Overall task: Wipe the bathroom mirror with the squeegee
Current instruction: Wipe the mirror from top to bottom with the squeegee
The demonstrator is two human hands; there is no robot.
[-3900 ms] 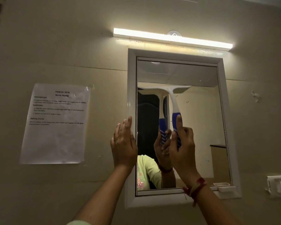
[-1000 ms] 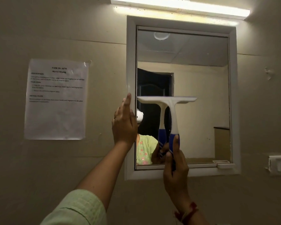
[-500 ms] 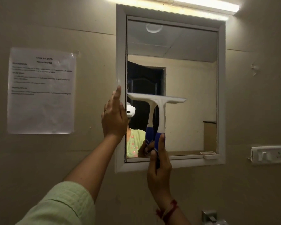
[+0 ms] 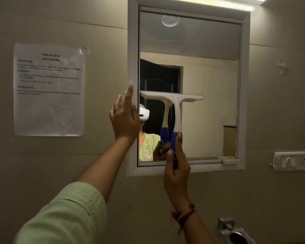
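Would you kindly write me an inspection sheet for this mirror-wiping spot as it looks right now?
Surface: mirror in a white frame, on a beige wall.
Job's things: squeegee, blade level across the left half of the glass, blue grip pointing down.
Clutter: nothing seen.
Hands: right hand closed round the squeegee's grip; left hand open and flat at the frame's left edge.
Cables: nothing seen.
Surroundings: printed sheet on the left; switch plate on the right; metal holder below.
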